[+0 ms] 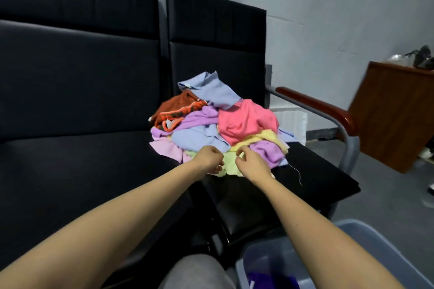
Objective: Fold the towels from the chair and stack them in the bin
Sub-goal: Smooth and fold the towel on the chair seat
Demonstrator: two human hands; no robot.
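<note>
Pile (218,122): on chair (305,176), 12 o'clock.
Left hand (209,159): curled, gripping green towel (230,163); I judge to free it.
Right hand (251,163): pinches same towel.
Bin (404,256): 5 o'clock, handy.

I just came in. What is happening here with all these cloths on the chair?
A person is working at a pile of colourful towels on the black chair. The left hand and the right hand both grip the light green towel at the front of the pile, where it lies under the others. The grey bin stands beside the right arm, with something purple inside.
</note>
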